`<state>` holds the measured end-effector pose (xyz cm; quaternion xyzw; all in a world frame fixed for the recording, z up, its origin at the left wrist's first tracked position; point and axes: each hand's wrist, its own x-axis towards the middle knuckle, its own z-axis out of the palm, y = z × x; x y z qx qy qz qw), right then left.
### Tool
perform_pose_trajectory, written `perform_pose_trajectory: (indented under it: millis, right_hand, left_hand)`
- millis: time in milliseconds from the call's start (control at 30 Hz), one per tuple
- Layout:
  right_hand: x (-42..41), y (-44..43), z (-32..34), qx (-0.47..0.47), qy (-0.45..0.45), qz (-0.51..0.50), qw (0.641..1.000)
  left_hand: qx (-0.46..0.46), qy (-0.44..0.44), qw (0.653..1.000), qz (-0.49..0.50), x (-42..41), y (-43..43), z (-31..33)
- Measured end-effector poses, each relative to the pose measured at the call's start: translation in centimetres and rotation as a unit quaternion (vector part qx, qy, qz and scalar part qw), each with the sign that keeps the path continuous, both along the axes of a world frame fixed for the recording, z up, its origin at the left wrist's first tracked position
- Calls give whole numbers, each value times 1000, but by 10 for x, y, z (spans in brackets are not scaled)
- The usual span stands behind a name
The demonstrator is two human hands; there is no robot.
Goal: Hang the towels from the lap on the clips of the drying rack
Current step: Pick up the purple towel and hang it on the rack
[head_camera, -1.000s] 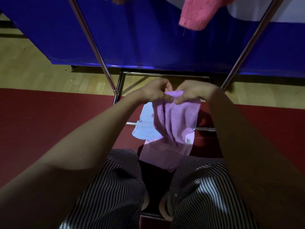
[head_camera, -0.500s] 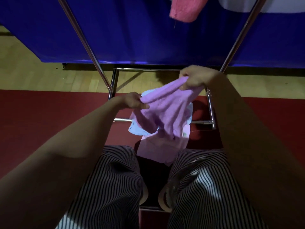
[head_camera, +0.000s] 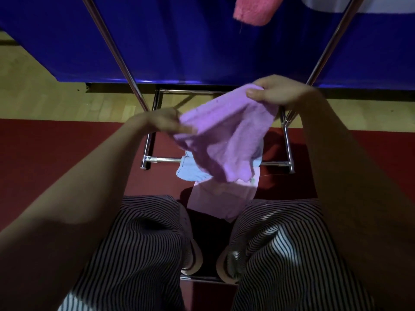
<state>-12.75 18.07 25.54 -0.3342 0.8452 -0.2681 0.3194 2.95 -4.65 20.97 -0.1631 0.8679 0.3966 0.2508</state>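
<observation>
A purple towel (head_camera: 226,140) hangs spread between my hands above my knees. My right hand (head_camera: 278,92) pinches its upper right corner, held higher. My left hand (head_camera: 165,121) grips its left edge, lower and blurred. Beneath it a light blue towel (head_camera: 190,172) and a pale pink towel (head_camera: 221,198) lie at the front of my lap. The drying rack's metal poles (head_camera: 119,61) slope up on both sides. A pink towel (head_camera: 253,11) hangs from the rack at the top; the clips are out of view.
The rack's base frame (head_camera: 161,160) stands on the red mat just ahead of my striped trousers (head_camera: 139,254). A blue curtain (head_camera: 190,46) closes the back. Wooden floor (head_camera: 45,97) shows to the left.
My hands, together at the towel's top edge a second ago, have drawn apart. The right hand rose to the right, the left dropped left, spreading the purple towel.
</observation>
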Motion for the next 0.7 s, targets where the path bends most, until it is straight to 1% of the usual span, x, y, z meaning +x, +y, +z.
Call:
perform_pose_trajectory:
  millis: [33, 67, 100, 133, 167, 200, 233, 267, 300, 333, 367, 400, 433, 467, 500, 533, 567, 633, 700]
  right_hand:
    - [-4, 2, -2, 26, 52, 17, 998]
    - [-8, 5, -5, 33, 78, 15, 996]
    - [-11, 8, -7, 21, 92, 1, 996]
    - [-13, 11, -5, 4, 116, -20, 993]
    - [-16, 13, -5, -19, 139, -56, 989]
    - [-18, 14, 0, -52, 161, -103, 980]
    - [-21, 15, 5, -98, 182, -152, 966]
    - [-22, 16, 15, -156, 201, -193, 948]
    - [-22, 15, 26, -223, 212, -223, 925]
    - [-20, 16, 37, -292, 212, -239, 902]
    - [-18, 16, 44, -342, 206, -244, 884]
    - [-15, 16, 47, -361, 195, -240, 880]
    - [-14, 15, 45, -345, 184, -229, 892]
    - [-13, 16, 39, -288, 185, -211, 916]
    - [-15, 16, 30, -211, 194, -186, 940]
    - [-16, 18, 22, -141, 194, -166, 957]
    - [-16, 19, 15, -92, 180, -149, 968]
    - [-13, 20, 10, -67, 136, -122, 981]
    - [-10, 17, 11, -76, 104, -115, 985]
  left_hand:
    - [-43, -80, 994, -63, 4, -5, -4]
    - [-85, -115, 985, -99, 6, -13, -11]
    - [-108, -102, 984, -99, 8, -19, -13]
    - [-115, -40, 989, -79, 7, -25, -12]
    - [-122, 60, 990, -48, 7, -28, -5]
    - [-135, 176, 975, -9, 5, -29, 5]
    - [-148, 292, 944, 41, 3, -29, 20]
    - [-148, 400, 899, 99, 1, -30, 36]
    - [-144, 492, 844, 158, -1, -31, 51]
    - [-128, 558, 792, 211, -2, -33, 62]
    - [-109, 591, 760, 248, -3, -34, 69]
    - [-101, 584, 759, 270, -2, -34, 71]
    - [-109, 545, 785, 273, -1, -34, 68]
    - [-120, 477, 830, 263, 2, -33, 59]
    - [-127, 398, 876, 242, 5, -34, 50]
    - [-133, 329, 910, 215, 8, -36, 40]
    - [-133, 277, 932, 194, 9, -37, 34]
    - [-107, 205, 958, 169, 9, -35, 34]
    - [-46, 184, 966, 175, 6, -34, 36]
